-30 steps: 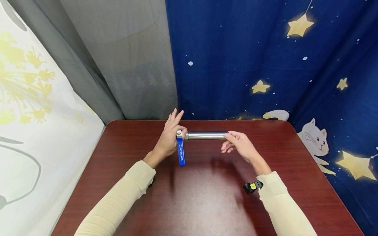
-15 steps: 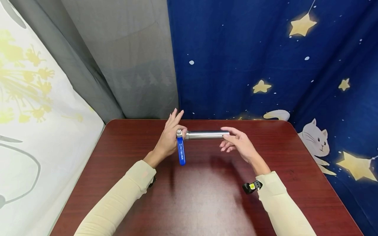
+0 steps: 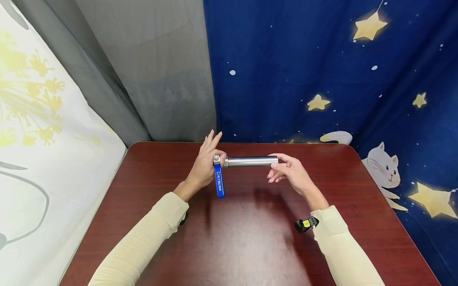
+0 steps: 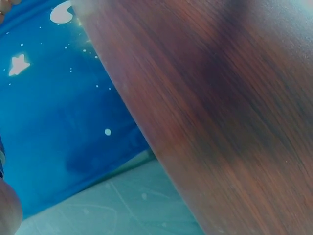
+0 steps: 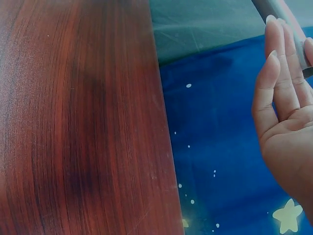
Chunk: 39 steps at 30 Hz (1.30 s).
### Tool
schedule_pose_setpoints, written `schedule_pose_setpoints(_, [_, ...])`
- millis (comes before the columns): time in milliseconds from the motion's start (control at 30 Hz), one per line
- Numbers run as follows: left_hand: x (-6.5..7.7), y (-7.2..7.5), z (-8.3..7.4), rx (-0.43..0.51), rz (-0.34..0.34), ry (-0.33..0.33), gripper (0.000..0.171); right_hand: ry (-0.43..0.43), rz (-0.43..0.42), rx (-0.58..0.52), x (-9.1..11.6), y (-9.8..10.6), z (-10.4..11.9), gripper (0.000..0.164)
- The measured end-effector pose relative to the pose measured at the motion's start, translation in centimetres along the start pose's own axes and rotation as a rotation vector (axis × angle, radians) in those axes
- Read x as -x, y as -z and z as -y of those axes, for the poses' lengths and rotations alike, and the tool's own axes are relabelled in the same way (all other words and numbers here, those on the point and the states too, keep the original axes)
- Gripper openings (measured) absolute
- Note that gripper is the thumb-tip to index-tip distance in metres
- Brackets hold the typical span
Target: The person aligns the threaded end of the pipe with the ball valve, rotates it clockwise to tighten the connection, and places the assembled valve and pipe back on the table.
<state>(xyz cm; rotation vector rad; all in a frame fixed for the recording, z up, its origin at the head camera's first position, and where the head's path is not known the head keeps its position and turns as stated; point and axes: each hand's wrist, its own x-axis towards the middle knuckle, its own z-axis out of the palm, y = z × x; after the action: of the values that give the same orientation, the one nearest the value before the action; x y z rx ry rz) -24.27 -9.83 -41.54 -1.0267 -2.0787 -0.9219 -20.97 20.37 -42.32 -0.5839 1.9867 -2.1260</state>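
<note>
My left hand (image 3: pixel 202 169) grips the metal body of a ball valve (image 3: pixel 216 160), its other fingers stretched up and away. The valve's blue lever handle (image 3: pixel 219 182), with white lettering, hangs toward me. A shiny steel pipe (image 3: pixel 250 161) runs level to the right from the valve's nut. At the pipe's free end my right hand (image 3: pixel 296 174) has its thumb on the near side and index finger along the far side, the others loosely bent below. The right wrist view shows the pipe (image 5: pixel 283 14) between thumb and fingers. Only slivers of the left hand (image 4: pixel 9 210) show in the left wrist view.
A dark red wooden table (image 3: pixel 229 230) lies under the hands, which cast shadows on it. Behind its far edge hang a grey curtain (image 3: pixel 164 71) and a blue star-print curtain (image 3: pixel 272 79). A white printed cloth (image 3: pixel 71 190) hangs at the left.
My right index finger lifted off the pipe's end and spread, and now lies along its far side. My left hand, the valve and the pipe have hardly moved; the head view tilts slightly.
</note>
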Motion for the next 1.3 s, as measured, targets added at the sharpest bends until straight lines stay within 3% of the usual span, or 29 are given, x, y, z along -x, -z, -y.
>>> schedule_pose_setpoints(167, [-0.1,0.0,0.0,-0.002,-0.004,-0.010,0.028,-0.019,-0.004,-0.011,-0.1,-0.1,0.1,0.024])
schedule_pose_setpoints(367, [-0.2,0.0,-0.1,-0.002,-0.011,-0.013,0.027,-0.053,-0.056,0.054,-0.3,-0.2,0.2,0.031])
schedule_pose_setpoints(500, [-0.1,0.1,-0.2,0.000,-0.019,-0.009,0.027,-0.059,-0.061,0.088,-0.2,-0.6,1.1,0.026])
schedule_pose_setpoints(800, [0.0,0.1,-0.5,0.002,-0.017,-0.002,0.028,-0.061,-0.069,0.090,0.3,-1.2,2.6,0.033])
schedule_pose_setpoints(1000, [0.1,0.0,-0.6,-0.007,-0.008,0.010,0.027,-0.059,-0.031,0.082,0.6,-0.9,2.5,0.047])
schedule_pose_setpoints(1300, [0.1,0.1,-0.7,0.000,-0.005,0.002,0.024,-0.067,-0.030,0.131,0.9,-0.9,2.6,0.045])
